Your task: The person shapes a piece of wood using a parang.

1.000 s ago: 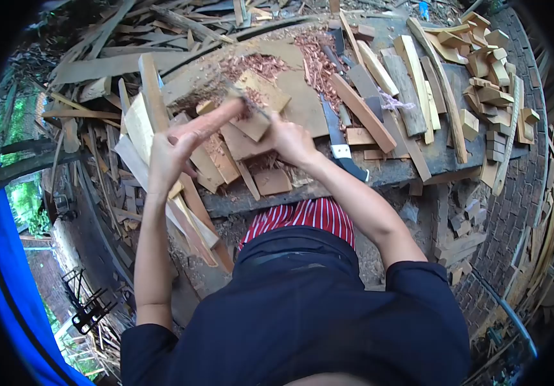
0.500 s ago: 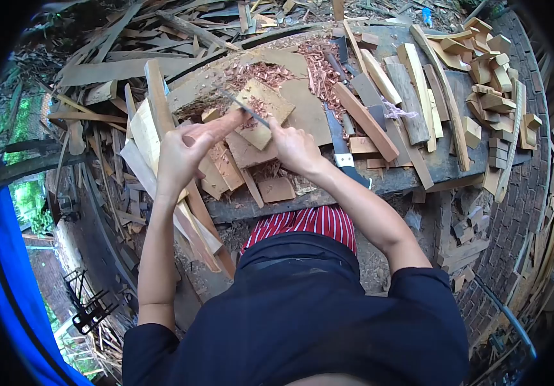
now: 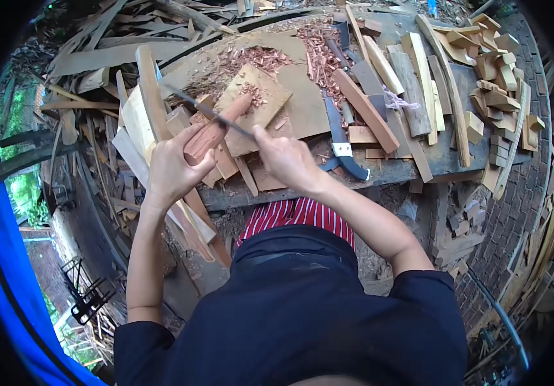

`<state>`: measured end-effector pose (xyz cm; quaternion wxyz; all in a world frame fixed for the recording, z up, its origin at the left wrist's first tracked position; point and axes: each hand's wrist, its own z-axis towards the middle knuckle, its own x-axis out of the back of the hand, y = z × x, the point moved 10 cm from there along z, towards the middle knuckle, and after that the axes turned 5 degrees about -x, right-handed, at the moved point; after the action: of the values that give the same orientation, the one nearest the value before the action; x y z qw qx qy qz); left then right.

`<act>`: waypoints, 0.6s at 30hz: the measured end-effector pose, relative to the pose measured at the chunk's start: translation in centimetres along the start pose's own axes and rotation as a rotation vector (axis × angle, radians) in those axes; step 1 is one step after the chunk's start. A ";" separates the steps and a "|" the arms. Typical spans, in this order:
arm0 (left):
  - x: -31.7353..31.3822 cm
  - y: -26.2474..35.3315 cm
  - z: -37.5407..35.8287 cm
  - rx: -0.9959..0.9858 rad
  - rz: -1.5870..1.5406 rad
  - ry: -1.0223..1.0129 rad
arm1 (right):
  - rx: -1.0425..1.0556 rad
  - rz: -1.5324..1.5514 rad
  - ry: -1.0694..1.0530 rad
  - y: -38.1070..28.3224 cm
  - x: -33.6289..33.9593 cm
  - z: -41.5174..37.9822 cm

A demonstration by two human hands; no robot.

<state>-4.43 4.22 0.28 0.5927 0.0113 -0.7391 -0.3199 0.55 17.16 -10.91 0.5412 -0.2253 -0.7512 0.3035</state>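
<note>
My left hand [image 3: 177,161] is closed around the near end of a reddish wood piece [image 3: 209,136], thumb on one side and fingers on the other. The piece has a rounded far end, which rests over a square wooden block [image 3: 272,100] strewn with shavings. In my right hand [image 3: 288,161] is the end of a long, thin, dark metal tool [image 3: 193,103]. It lies slantwise across the top of the wood piece, its far end sticking out to the upper left. Whether it is a file or a blade, I cannot tell.
A machete [image 3: 338,132] with a black-and-white handle lies right of my right hand. Beyond it are a reddish plank [image 3: 366,109] and several wood strips. Cut blocks [image 3: 492,71] are heaped at the far right. Reddish shavings [image 3: 319,58] cover the bench's back.
The tool has slid to the upper left across the wood piece, and more of it shows beyond. My left hand and the piece have shifted slightly left and down; my right hand is slightly lower left.
</note>
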 end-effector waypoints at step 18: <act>-0.3 -0.8 -0.3 -0.030 -0.002 -0.007 | -0.003 0.000 0.068 1.5 0.2 0.5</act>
<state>-4.36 3.57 -0.29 0.5900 0.0021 -0.7363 -0.3313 0.07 18.24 -11.92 0.5661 -0.2361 -0.7329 0.2946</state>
